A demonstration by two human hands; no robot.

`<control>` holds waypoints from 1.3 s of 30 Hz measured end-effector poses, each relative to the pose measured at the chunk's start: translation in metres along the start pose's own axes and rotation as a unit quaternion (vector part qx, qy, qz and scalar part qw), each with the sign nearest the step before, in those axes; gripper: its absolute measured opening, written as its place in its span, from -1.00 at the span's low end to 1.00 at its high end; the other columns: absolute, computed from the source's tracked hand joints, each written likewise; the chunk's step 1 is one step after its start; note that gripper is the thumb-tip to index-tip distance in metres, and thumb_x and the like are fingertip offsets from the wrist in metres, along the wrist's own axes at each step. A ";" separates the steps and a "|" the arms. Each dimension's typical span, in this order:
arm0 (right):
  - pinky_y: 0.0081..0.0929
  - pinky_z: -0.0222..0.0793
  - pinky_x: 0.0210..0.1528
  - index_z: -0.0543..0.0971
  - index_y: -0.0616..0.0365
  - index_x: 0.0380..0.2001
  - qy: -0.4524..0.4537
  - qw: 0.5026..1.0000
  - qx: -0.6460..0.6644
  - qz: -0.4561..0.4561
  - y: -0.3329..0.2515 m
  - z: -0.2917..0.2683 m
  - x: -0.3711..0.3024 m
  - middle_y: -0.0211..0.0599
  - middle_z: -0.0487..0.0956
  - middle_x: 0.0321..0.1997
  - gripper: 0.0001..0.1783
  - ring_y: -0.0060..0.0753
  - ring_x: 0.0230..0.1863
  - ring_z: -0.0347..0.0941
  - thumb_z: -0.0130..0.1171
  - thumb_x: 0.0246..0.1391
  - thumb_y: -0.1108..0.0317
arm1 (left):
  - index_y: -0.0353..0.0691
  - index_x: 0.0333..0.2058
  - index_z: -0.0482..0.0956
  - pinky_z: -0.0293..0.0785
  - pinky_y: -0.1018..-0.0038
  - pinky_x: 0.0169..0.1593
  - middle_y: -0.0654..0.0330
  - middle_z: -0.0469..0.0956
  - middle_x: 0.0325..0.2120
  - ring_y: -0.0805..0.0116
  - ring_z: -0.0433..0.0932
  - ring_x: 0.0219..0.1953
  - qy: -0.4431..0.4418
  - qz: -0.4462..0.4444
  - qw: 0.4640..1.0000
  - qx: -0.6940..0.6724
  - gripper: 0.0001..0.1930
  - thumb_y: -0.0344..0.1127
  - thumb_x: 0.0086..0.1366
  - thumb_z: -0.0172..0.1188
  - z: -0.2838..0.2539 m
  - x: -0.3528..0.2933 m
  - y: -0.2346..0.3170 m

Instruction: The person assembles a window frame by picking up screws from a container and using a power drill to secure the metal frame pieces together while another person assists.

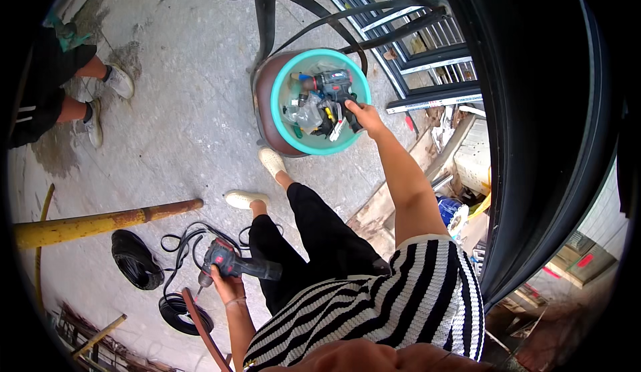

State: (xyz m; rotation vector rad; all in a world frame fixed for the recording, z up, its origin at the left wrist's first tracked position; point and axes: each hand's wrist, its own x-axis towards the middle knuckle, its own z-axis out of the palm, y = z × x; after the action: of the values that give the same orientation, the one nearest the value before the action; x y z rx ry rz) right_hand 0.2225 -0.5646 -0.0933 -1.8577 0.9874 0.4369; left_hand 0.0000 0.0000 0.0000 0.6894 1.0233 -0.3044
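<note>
In my left hand is a dark grey and red cordless drill, its chuck and thin bit pointing down beside a brown-red metal bar. My right hand reaches forward over a teal plastic basin and grips the handle of a second cordless drill. That drill lies over the basin's contents, which include a clear plastic bag and several small tools and parts. Beneath the basin is the brown seat of a chair with dark curved metal arms.
Another person's legs and shoes are at the far left. A yellow rusty pole juts in from the left, near black coils and a loose cable. Black metal frames lie at the upper right; a tall dark frame stands along the right.
</note>
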 end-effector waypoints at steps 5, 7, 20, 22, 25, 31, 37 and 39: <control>-0.59 0.46 -0.46 0.48 0.25 -0.03 -0.070 0.990 0.083 0.093 -0.051 0.017 -0.008 -0.36 0.55 -0.39 -0.41 -0.50 -0.51 0.47 0.21 0.10 -0.05 | -0.24 0.17 0.31 0.48 0.23 0.11 0.06 0.48 0.06 0.16 0.52 0.05 0.006 -0.002 1.000 0.000 -0.43 0.03 0.34 0.06 0.006 -0.004 0.001; -0.51 0.49 -0.40 0.49 0.10 -0.04 -0.071 0.982 0.114 0.129 -0.076 0.017 -0.013 -0.36 0.52 -0.37 -0.51 -0.48 -0.50 0.43 0.18 0.11 -0.02 | -0.24 0.17 0.31 0.48 0.23 0.10 0.06 0.48 0.05 0.16 0.52 0.05 0.010 0.006 1.000 -0.003 -0.43 0.03 0.34 0.07 0.015 0.000 0.000; -0.18 0.46 -0.07 0.39 0.01 0.07 -0.015 0.998 -0.006 -0.053 -0.067 0.004 0.058 0.18 0.53 -0.09 -0.35 0.02 -0.13 0.49 0.26 -0.04 -0.05 | -0.24 0.17 0.32 0.49 0.26 0.09 0.06 0.48 0.06 0.17 0.51 0.05 -0.007 0.000 1.000 -0.009 -0.43 0.04 0.35 0.06 0.011 0.008 -0.006; -0.13 0.43 -0.02 0.35 0.00 0.11 -0.026 0.973 -0.208 -0.101 0.009 0.006 0.071 0.21 0.51 -0.07 -0.33 0.09 -0.07 0.47 0.32 -0.07 0.07 | -0.24 0.16 0.32 0.48 0.26 0.09 0.06 0.48 0.05 0.17 0.51 0.05 -0.010 -0.007 1.000 -0.004 -0.44 0.03 0.36 0.05 0.014 0.008 -0.005; -0.08 0.38 0.04 0.37 -0.09 0.12 -0.006 0.915 -0.366 -0.170 0.016 0.041 0.006 0.14 0.42 -0.05 -0.25 0.18 0.01 0.39 0.42 -0.19 0.11 | -0.25 0.15 0.33 0.48 0.25 0.09 0.06 0.49 0.05 0.17 0.51 0.05 0.002 -0.009 1.000 -0.007 -0.46 0.03 0.36 0.04 0.006 0.009 -0.012; -0.13 0.30 0.00 0.55 -0.27 0.01 0.141 0.876 -0.438 -0.143 -0.016 0.100 -0.044 -0.10 0.34 -0.04 -0.28 0.01 0.01 0.31 0.50 -0.36 -0.01 | -0.24 0.13 0.36 0.50 0.26 0.05 0.08 0.51 0.01 0.18 0.54 0.00 0.029 0.008 1.000 0.009 -0.44 0.07 0.34 0.06 0.011 0.004 -0.011; -0.17 0.14 0.09 0.71 -0.16 -0.23 0.204 0.845 -0.477 -0.130 -0.016 0.102 -0.034 -0.35 0.36 0.04 -0.58 -0.14 0.10 0.22 0.41 -0.28 0.08 | -0.21 0.13 0.35 0.51 0.26 0.03 0.09 0.50 0.02 0.20 0.53 0.01 0.016 0.000 1.000 -0.014 -0.46 0.05 0.34 0.09 0.010 0.012 -0.013; -0.13 0.18 0.11 0.72 -0.11 -0.33 0.196 0.879 -0.413 -0.135 -0.018 0.097 -0.027 -0.31 0.47 -0.03 -0.67 -0.16 0.10 0.31 0.38 -0.22 0.04 | -0.21 0.12 0.35 0.51 0.25 0.03 0.08 0.51 0.01 0.19 0.54 0.00 0.021 0.005 1.000 -0.017 -0.46 0.05 0.34 0.09 0.006 0.007 -0.013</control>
State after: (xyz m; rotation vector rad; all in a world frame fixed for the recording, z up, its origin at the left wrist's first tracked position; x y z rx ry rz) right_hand 0.2311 -0.4648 -0.1121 -2.9072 0.8283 0.3366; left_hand 0.0007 -0.0128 -0.0094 0.6724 1.0624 -0.2645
